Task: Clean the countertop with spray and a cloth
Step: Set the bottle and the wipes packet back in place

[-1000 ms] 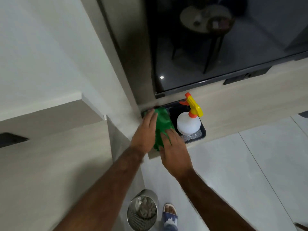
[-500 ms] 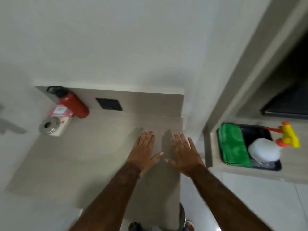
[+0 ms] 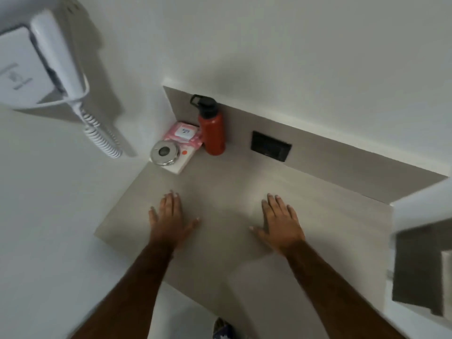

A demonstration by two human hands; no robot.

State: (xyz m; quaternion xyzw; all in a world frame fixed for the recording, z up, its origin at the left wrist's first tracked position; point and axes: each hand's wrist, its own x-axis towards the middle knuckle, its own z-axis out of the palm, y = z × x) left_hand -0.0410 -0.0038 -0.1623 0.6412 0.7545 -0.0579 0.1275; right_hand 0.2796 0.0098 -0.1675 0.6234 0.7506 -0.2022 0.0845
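A beige countertop [image 3: 232,182] fills the middle of the head view. My left hand [image 3: 168,216] lies flat on it, palm down, fingers spread, holding nothing. My right hand [image 3: 281,221] lies flat the same way, a forearm's width to the right, also with nothing in it. The green cloth and the spray bottle are out of view.
At the counter's back left corner stand a red bottle with a black cap [image 3: 211,126], a pink wipes pack [image 3: 183,134] and a round metal lid on a white box [image 3: 165,152]. A black socket [image 3: 271,146] sits in the backsplash. A white wall hair dryer [image 3: 49,59] hangs at upper left.
Both hands left the green cloth in the black tray and moved left to the counter. The view swung left, the tray dropped out of sight, and the hands spread further apart.
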